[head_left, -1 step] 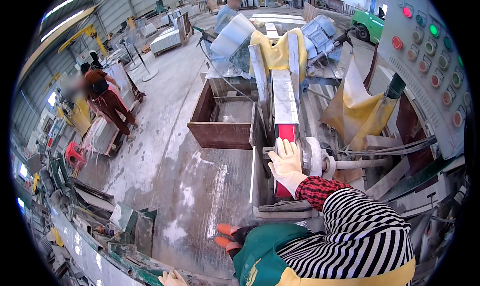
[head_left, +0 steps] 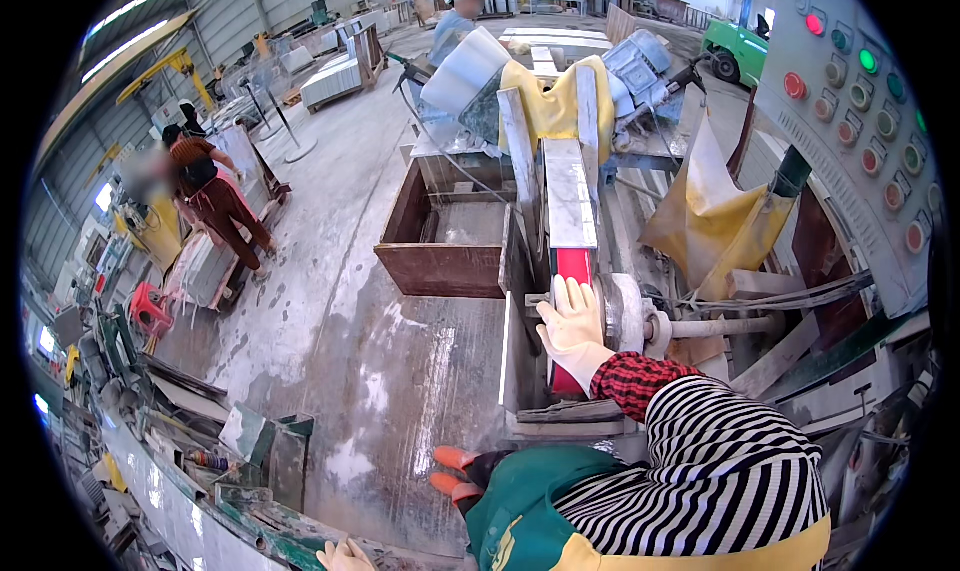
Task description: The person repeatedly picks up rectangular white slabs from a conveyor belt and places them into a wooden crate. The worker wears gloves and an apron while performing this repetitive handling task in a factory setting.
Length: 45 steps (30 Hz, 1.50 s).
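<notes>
My right hand [head_left: 575,326], in a pale rubber glove, lies flat with its fingers stretched forward over a red conveyor belt [head_left: 574,263]. Just beyond the fingertips, a long white marble-like stone strip [head_left: 570,193] runs along the belt and under a yellow flap [head_left: 556,101]. A round roller housing [head_left: 625,313] stands close to the right of that hand. At the bottom edge of the picture, my left hand [head_left: 345,557], also gloved, shows only in part beside a green machine edge [head_left: 285,543]. Its visible fingers look apart, and I see nothing in them.
A brown open-topped box [head_left: 440,269] stands left of the belt. To the right is a control panel [head_left: 860,101] with lit buttons and a yellowed cloth [head_left: 715,211]. One person [head_left: 205,176] works by stacked slabs at left; another [head_left: 458,21] stands behind the machine.
</notes>
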Available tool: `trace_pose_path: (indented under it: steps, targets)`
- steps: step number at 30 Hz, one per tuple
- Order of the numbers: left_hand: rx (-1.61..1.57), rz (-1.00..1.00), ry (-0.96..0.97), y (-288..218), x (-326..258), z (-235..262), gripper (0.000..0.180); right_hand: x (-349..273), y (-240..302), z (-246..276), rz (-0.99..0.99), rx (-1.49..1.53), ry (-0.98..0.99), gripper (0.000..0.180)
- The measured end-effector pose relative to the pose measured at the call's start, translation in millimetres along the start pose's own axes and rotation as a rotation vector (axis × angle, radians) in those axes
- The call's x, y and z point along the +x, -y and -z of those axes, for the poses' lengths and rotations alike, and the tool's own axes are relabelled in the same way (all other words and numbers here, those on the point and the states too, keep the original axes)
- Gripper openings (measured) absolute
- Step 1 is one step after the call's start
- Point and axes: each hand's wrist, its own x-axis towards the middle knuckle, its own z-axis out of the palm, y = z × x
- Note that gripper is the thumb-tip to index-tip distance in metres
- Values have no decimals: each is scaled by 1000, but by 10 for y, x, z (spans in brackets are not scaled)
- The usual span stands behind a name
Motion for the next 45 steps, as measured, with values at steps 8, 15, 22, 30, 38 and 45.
trace_pose_path:
  steps: [8, 15, 22, 30, 38, 45]
  targets:
    - [-39, -7, -16, -63, 3, 114, 27, -81, 76, 51, -27, -15, 76, 40]
    - [-25, -35, -69, -12, 0, 29, 26, 144, 71, 219, -214, 165, 289, 38]
    - [-29, 3, -66, -12, 16, 47, 26, 837, -468, -151, -242, -71, 1, 41]
    - [-55, 26, -44, -60, 45, 150, 28, 861, -613, -421, -232, -232, 41, 41]
    - [-6, 86, 41, 125, -21, -201, 24, 795, -556, -472, -216, -242, 15, 43]
    - [-191, 223, 42, 277, 40, -528, 27, 741, -606, -514, -203, -265, 141, 41]
